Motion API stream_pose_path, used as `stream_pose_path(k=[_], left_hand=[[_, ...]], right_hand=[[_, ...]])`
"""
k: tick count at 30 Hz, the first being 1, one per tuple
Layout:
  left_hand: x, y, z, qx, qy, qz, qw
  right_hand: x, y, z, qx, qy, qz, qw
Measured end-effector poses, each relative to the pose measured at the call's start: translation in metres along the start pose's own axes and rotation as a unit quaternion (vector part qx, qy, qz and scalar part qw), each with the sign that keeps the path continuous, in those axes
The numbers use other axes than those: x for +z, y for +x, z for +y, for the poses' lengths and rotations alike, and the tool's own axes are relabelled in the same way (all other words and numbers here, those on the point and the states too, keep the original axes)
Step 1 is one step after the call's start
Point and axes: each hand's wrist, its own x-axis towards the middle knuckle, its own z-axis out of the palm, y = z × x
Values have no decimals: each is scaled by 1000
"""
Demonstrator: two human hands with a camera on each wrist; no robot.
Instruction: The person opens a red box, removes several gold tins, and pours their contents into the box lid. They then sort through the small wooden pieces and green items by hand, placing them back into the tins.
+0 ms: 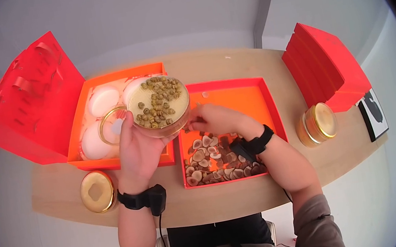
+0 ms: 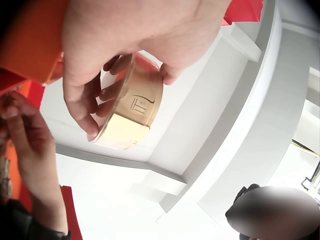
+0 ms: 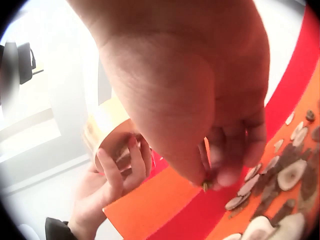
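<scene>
My left hand [image 1: 141, 151] grips a round clear container [image 1: 170, 128] with small greenish-brown curled pieces [image 1: 157, 101] on its pale top, held above the edge between two orange boxes. In the left wrist view the container [image 2: 142, 100] shows printed marks on its side, with the left hand [image 2: 135, 45] round it. My right hand [image 1: 218, 119] is over the right-hand box, beside the container. The right wrist view shows the right hand [image 3: 185, 90] pinching one small greenish piece [image 3: 205, 185] between thumb and finger. Round dried slices [image 1: 207, 148] lie in the box below.
The left orange box [image 1: 147, 70] holds white round lids or jars and a gold ring. A gold-lidded jar [image 1: 98, 191] stands at the left, and gold-lidded jars [image 1: 317, 124] at the right. Red bags [image 1: 32, 104] and a red box [image 1: 327, 65] stand on either side. A black-framed picture [image 1: 374, 115] lies far right.
</scene>
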Motion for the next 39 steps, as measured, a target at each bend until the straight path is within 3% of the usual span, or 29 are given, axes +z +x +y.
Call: stream_pose_path(k=[2, 4, 5, 7, 8, 10, 12, 14, 16, 18, 31, 34, 36, 37, 39], left_hand=[[0, 0, 1, -2, 3, -12, 1000], [1, -1, 1, -1, 6, -18, 1000], [2, -1, 2, -4, 9, -23, 1000], [6, -1, 2, 1, 18, -17, 1000], [8, -1, 2, 2, 27, -11, 1000], [8, -1, 2, 4, 30, -12, 999], [7, -2, 2, 2, 33, -12, 999], [6, -2, 1, 0, 35, -15, 999], [7, -2, 1, -3, 32, -13, 999], [8, -2, 1, -3, 28, -9, 1000], [7, -2, 1, 2, 24, -18, 1000], [8, -1, 2, 7, 29, -15, 999], [7, -2, -1, 3, 19, -8, 1000], [6, -2, 0, 2, 19, -7, 1000], [2, 0, 1, 4, 22, -15, 1000]], right_hand=[[-10, -3, -10, -1, 58, 27, 998], [-17, -3, -16, -91, 55, 237, 966], [-20, -4, -22, -93, 54, 237, 966], [-24, -7, -31, -104, 228, 368, 895], [-24, -7, -32, -105, 228, 368, 895], [-24, -9, -32, -182, 248, 402, 863], [-25, -13, -44, -189, 233, 393, 869], [-24, -17, -47, -222, 106, 350, 904], [-20, -15, -46, -226, 113, 351, 902], [-21, -14, -46, -261, 43, 348, 899], [-20, -14, -45, -263, 45, 296, 917], [-16, -10, -43, -273, 106, 314, 903], [-15, -8, -37, -174, 238, 407, 864], [-18, -10, -31, -163, 236, 403, 869], [-33, -13, -19, -109, 370, 281, 879]])
